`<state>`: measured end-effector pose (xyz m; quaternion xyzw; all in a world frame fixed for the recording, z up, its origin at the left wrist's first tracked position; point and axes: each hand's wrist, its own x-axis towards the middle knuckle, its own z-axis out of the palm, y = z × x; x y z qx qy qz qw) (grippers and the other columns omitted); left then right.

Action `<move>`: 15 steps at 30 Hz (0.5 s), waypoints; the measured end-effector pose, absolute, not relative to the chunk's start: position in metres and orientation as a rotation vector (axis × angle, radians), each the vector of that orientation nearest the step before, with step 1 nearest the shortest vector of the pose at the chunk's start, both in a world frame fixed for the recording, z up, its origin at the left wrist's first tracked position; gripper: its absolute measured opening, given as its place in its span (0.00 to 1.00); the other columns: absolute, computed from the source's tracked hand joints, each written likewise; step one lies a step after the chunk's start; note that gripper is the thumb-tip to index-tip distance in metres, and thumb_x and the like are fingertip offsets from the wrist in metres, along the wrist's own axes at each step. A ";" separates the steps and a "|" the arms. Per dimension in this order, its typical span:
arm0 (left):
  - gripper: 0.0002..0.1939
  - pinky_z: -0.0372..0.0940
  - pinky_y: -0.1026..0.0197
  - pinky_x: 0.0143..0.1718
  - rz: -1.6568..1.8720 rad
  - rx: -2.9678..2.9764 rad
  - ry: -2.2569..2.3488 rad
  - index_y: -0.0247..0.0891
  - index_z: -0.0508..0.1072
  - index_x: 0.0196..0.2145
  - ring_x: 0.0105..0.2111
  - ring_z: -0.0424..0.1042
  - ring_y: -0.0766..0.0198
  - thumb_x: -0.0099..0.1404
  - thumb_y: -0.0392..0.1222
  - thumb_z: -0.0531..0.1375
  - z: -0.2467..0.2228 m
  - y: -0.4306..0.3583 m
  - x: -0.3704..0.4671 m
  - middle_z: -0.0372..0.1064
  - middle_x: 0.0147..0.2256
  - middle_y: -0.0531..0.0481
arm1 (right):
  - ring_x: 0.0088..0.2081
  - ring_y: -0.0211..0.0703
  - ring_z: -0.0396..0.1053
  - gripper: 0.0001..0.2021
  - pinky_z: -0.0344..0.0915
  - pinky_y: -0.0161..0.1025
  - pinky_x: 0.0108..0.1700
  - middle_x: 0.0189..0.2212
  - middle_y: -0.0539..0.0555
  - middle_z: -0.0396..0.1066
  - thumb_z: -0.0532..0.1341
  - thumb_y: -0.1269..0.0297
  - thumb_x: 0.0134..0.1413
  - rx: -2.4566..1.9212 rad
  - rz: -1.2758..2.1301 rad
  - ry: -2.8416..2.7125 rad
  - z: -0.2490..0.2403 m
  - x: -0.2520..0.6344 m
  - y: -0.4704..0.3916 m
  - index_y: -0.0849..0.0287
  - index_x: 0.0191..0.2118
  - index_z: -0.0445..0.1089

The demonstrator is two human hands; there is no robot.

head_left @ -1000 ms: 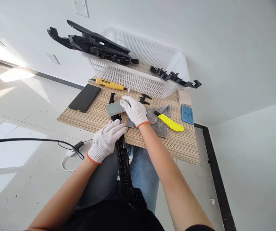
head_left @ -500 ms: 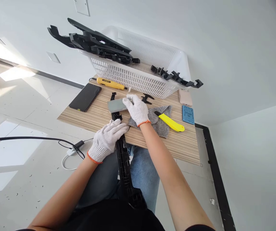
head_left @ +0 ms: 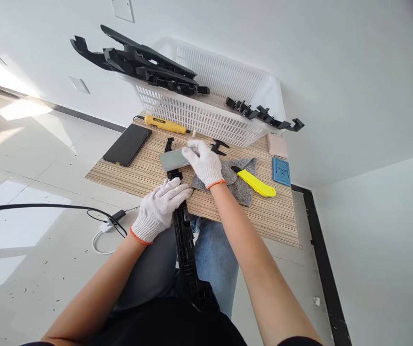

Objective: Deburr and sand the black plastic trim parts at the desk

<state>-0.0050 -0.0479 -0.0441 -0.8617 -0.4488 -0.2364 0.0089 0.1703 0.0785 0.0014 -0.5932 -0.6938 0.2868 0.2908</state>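
A long black plastic part runs from my lap up over the table's front edge, its ribbed side showing. My left hand, in a white knitted glove, lies across it at the edge with the fingers closed over it. Gloved too, my right hand grips a flat grey-green rectangular block by its right end. The block lies across the black part's far end, just beyond my left hand; whether it presses on it I cannot tell. Under my right wrist is a grey cloth with a yellow-handled utility knife on it.
Behind stands a white basket holding several black plastic parts. On the table lie a dark phone, a yellow electric tool, a black caliper-like tool, a blue square and a pink case. Cables hang at left.
My right hand and the grey-green block have shifted very slightly to the left and away from me. My left hand and the black part stay nearly still.
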 end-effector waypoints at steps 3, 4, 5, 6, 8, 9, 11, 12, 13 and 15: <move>0.23 0.72 0.48 0.64 -0.724 -2.689 -1.416 0.44 0.79 0.61 0.65 0.73 0.49 0.73 0.36 0.56 -0.044 -0.048 -0.005 0.79 0.58 0.44 | 0.58 0.54 0.77 0.19 0.69 0.52 0.62 0.55 0.53 0.79 0.58 0.48 0.72 -1.482 0.794 -1.910 -0.002 0.171 0.080 0.50 0.59 0.73; 0.23 0.72 0.48 0.64 -0.718 -2.691 -1.425 0.44 0.79 0.61 0.65 0.73 0.50 0.73 0.36 0.56 -0.044 -0.048 -0.005 0.79 0.59 0.44 | 0.59 0.55 0.76 0.20 0.68 0.53 0.63 0.57 0.54 0.79 0.56 0.48 0.73 -1.512 0.768 -1.869 -0.004 0.171 0.081 0.51 0.61 0.72; 0.23 0.72 0.48 0.64 -0.716 -2.691 -1.428 0.45 0.79 0.61 0.65 0.73 0.50 0.73 0.36 0.56 -0.044 -0.048 -0.005 0.79 0.59 0.44 | 0.61 0.56 0.75 0.22 0.68 0.55 0.64 0.58 0.56 0.78 0.55 0.48 0.73 -1.541 0.736 -1.834 -0.005 0.170 0.082 0.52 0.63 0.71; 0.23 0.72 0.48 0.64 -0.717 -2.692 -1.425 0.44 0.79 0.61 0.65 0.73 0.50 0.73 0.36 0.55 -0.044 -0.048 -0.005 0.79 0.59 0.44 | 0.62 0.58 0.74 0.23 0.66 0.56 0.66 0.60 0.57 0.76 0.55 0.49 0.73 -1.547 0.711 -1.829 -0.006 0.170 0.082 0.53 0.65 0.69; 0.23 0.72 0.48 0.65 -0.718 -2.698 -1.422 0.44 0.79 0.61 0.65 0.73 0.50 0.73 0.36 0.55 -0.044 -0.048 -0.005 0.79 0.59 0.44 | 0.66 0.57 0.70 0.26 0.64 0.55 0.69 0.64 0.58 0.73 0.55 0.50 0.73 -1.471 0.688 -1.915 -0.005 0.169 0.080 0.54 0.70 0.65; 0.23 0.71 0.48 0.65 -0.718 -2.705 -1.427 0.44 0.79 0.61 0.65 0.73 0.50 0.73 0.36 0.56 -0.043 -0.048 -0.005 0.79 0.59 0.44 | 0.67 0.56 0.69 0.27 0.63 0.53 0.70 0.66 0.56 0.71 0.54 0.52 0.73 -1.408 0.689 -1.980 -0.004 0.169 0.079 0.53 0.72 0.64; 0.23 0.70 0.47 0.66 -0.717 -2.719 -1.449 0.46 0.79 0.60 0.65 0.73 0.50 0.72 0.36 0.56 -0.042 -0.048 -0.005 0.79 0.59 0.45 | 0.69 0.52 0.67 0.27 0.63 0.49 0.71 0.65 0.53 0.72 0.51 0.55 0.75 -1.311 0.689 -2.074 -0.001 0.169 0.076 0.48 0.74 0.62; 0.23 0.70 0.47 0.66 -0.715 -2.723 -1.460 0.47 0.79 0.60 0.65 0.73 0.50 0.72 0.36 0.56 -0.042 -0.048 -0.004 0.79 0.59 0.46 | 0.69 0.51 0.67 0.26 0.63 0.48 0.71 0.64 0.51 0.73 0.50 0.56 0.75 -1.289 0.685 -2.097 0.000 0.169 0.075 0.46 0.74 0.62; 0.23 0.70 0.48 0.66 -0.716 -2.722 -1.465 0.47 0.80 0.60 0.65 0.73 0.50 0.72 0.35 0.56 -0.042 -0.048 -0.004 0.79 0.59 0.46 | 0.68 0.50 0.68 0.26 0.63 0.47 0.71 0.63 0.50 0.74 0.48 0.57 0.76 -1.282 0.684 -2.109 0.000 0.169 0.074 0.44 0.73 0.63; 0.23 0.71 0.48 0.65 -0.719 -2.714 -1.460 0.47 0.80 0.60 0.65 0.73 0.51 0.73 0.35 0.55 -0.042 -0.048 -0.004 0.79 0.59 0.46 | 0.67 0.48 0.69 0.25 0.64 0.45 0.70 0.62 0.50 0.74 0.48 0.58 0.76 -1.315 0.674 -2.101 -0.001 0.169 0.074 0.44 0.71 0.67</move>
